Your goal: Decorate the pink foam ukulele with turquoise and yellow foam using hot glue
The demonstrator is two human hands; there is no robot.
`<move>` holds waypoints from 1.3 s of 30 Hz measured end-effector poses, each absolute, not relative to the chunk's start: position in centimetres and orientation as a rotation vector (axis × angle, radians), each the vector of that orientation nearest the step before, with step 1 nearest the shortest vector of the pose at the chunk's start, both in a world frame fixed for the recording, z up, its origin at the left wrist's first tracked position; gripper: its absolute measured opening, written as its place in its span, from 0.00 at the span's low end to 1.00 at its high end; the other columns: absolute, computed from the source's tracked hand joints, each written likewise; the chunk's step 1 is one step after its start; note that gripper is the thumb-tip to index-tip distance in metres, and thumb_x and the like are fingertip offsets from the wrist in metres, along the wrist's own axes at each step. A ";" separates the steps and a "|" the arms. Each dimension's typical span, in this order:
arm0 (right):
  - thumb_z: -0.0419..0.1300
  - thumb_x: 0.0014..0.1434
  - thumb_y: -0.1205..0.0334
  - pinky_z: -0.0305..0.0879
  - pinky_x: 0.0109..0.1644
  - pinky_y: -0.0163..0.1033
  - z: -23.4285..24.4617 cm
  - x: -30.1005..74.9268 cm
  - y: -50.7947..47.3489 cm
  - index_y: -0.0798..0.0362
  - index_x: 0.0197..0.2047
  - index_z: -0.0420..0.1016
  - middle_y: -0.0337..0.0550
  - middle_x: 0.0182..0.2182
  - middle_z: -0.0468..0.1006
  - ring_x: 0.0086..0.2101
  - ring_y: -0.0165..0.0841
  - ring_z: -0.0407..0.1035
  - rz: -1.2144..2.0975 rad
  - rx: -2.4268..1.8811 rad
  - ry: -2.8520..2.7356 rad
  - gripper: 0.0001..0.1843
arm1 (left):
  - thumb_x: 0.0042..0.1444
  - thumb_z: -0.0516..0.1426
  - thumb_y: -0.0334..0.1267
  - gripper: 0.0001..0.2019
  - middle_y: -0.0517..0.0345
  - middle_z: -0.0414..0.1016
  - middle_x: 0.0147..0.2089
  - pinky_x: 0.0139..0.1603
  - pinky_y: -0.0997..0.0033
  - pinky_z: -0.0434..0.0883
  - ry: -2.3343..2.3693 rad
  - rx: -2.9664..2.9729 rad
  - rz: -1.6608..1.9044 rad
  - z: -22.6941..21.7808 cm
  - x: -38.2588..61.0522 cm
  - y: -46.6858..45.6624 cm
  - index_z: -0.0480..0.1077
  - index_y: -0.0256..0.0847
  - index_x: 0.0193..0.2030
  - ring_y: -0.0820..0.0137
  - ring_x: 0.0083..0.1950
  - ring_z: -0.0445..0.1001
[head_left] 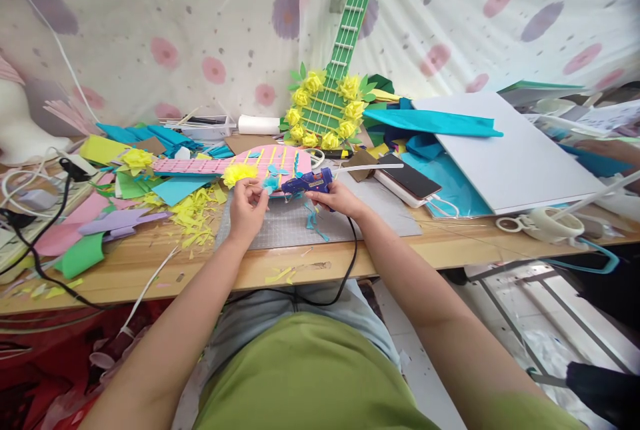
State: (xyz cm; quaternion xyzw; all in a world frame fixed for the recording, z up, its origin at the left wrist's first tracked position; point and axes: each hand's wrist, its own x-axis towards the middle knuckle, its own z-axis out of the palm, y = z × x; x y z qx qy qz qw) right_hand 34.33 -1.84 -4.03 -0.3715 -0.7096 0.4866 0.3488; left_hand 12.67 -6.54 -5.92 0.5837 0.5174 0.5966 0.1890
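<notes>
My right hand (336, 199) is closed around a blue hot glue gun (306, 183), its nozzle pointing left and its black cord trailing off the table edge. My left hand (247, 205) pinches a small teal paper flower (271, 183) right at the nozzle. Both hands hover over a grey cutting mat (380, 213). Just behind them lies a pink paper guitar (235, 163) with yellow strings and a yellow paper flower (239, 173) on it.
A green paper guitar (331, 107) ringed with yellow flowers leans on the dotted cloth backdrop. A smartphone (409, 177), teal paper (433, 122) and a white board (510, 157) lie right. Coloured foam scraps (85, 243) and cables cover the left. Tape roll (549, 225) sits far right.
</notes>
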 end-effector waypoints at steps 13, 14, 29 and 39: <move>0.64 0.47 0.44 0.51 0.16 0.31 -4.3 34.3 -1.7 0.52 0.21 0.67 0.33 0.15 0.66 0.15 0.21 0.55 1.248 -0.932 -1.811 0.20 | 0.52 0.57 0.39 0.12 0.65 0.69 0.29 0.24 0.76 0.65 1.428 1.660 1.680 -6.1 12.6 -6.4 0.59 0.43 0.42 0.77 0.22 0.68; 0.64 0.47 0.43 0.51 0.16 0.31 -4.3 34.3 -1.7 0.52 0.21 0.66 0.33 0.16 0.66 0.15 0.21 0.55 1.252 -0.929 -1.809 0.21 | 0.52 0.57 0.40 0.12 0.65 0.70 0.29 0.24 0.76 0.65 1.421 1.660 1.681 -6.1 12.6 -6.4 0.60 0.43 0.42 0.77 0.22 0.68; 0.61 0.46 0.36 0.53 0.16 0.31 -3.9 35.3 -0.7 0.53 0.20 0.66 0.34 0.13 0.62 0.15 0.22 0.55 1.193 -0.950 -1.470 0.26 | 0.51 0.58 0.40 0.09 0.65 0.68 0.29 0.15 0.80 0.60 1.307 1.486 1.804 -4.9 12.2 -7.1 0.61 0.42 0.35 0.80 0.19 0.65; 0.65 0.47 0.44 0.54 0.15 0.29 -4.5 36.7 1.2 0.53 0.24 0.63 0.34 0.19 0.70 0.15 0.20 0.57 1.080 -0.996 -1.056 0.22 | 0.47 0.59 0.41 0.09 0.62 0.70 0.26 0.15 0.80 0.66 1.467 1.332 1.660 -5.0 11.8 -8.1 0.66 0.39 0.31 0.78 0.21 0.69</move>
